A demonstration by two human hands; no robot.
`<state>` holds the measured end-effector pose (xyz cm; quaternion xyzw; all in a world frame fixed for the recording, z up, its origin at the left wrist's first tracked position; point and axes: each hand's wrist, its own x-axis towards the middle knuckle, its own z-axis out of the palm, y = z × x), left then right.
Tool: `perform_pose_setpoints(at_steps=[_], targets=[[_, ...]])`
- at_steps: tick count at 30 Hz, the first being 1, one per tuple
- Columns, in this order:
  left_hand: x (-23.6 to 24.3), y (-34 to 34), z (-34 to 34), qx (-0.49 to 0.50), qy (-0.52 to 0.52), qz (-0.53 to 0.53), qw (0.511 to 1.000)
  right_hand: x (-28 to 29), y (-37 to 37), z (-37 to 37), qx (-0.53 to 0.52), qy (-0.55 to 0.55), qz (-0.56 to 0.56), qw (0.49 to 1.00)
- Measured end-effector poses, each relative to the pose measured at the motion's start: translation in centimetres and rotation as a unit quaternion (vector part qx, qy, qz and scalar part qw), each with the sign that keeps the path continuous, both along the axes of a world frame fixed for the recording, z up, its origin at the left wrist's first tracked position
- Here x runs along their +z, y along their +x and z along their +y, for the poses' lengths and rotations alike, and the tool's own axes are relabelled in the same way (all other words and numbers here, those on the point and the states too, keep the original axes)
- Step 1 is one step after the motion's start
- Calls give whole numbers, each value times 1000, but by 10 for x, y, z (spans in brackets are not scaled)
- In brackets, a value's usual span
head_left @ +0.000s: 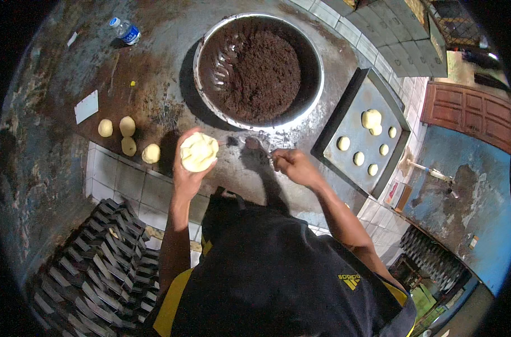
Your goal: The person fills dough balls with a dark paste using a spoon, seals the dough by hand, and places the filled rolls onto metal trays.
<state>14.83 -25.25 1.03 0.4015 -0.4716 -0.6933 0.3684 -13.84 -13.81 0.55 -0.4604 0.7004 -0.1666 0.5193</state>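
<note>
My left hand (183, 175) is cupped around a pale yellow piece of dough (199, 151), pressed out with an uneven, ruffled edge. In my right hand (296, 167) is a spoon (265, 151), gripped by its handle, with dark brown stuff at its tip. The spoon tip is apart from the dough, a little to its right. Just beyond both hands stands a large round metal bowl (215, 84) holding dark, crumbly filling (269, 73). Left of my left hand lie several dough balls (151, 153) near the table's edge.
At the right, a metal tray (373, 90) carries several small dough pieces (372, 118). A water bottle (126, 31) lies at the far left, with a white card (87, 107) nearer. Stacked dark metal pans (98, 264) stand low at the left. A blue surface (463, 163) is farther right.
</note>
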Motion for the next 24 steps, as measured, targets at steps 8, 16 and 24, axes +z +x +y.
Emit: perform_pose_setpoints(at_steps=[8, 16, 24], targets=[[-7, 3, -39, -7, 18, -4, 1000, 10, -42, -112, 299, -97, 336, 888], [-29, 7, -31, 17, -74, -94, 993, 20, -56, -153, 135, 142, -66, 978], [-27, -91, -14, 78, -135, -147, 977, 30, 40, -44, 51, -319, 208, 923]])
